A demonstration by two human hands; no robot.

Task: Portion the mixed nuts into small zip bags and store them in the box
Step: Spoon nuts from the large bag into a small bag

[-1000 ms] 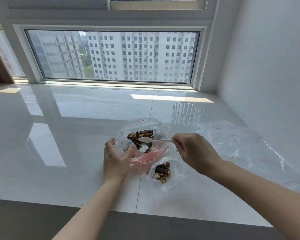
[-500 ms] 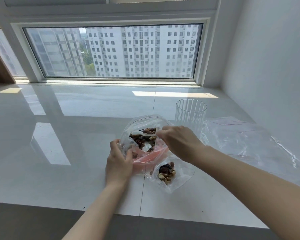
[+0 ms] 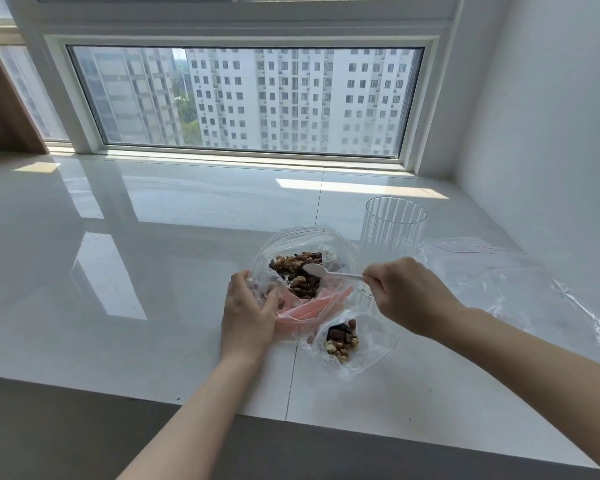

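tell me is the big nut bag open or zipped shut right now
Open. The big bag's mouth gapes wide, the left hand grips its edge, and the white spoon held by the right hand sits over the exposed nuts.

Place: I read this as a high-rise flat, a home.
Window: wide white-framed sliding window [image 3: 246,98] along the far edge, facing pale apartment towers [image 3: 291,98].
Surface: glossy white tiled ledge [image 3: 118,237] meeting a plain white wall [image 3: 551,133] at its right edge.

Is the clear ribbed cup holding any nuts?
No: the clear ribbed cup stands empty behind the right hand, while the nuts sit in the large bag and small bag.
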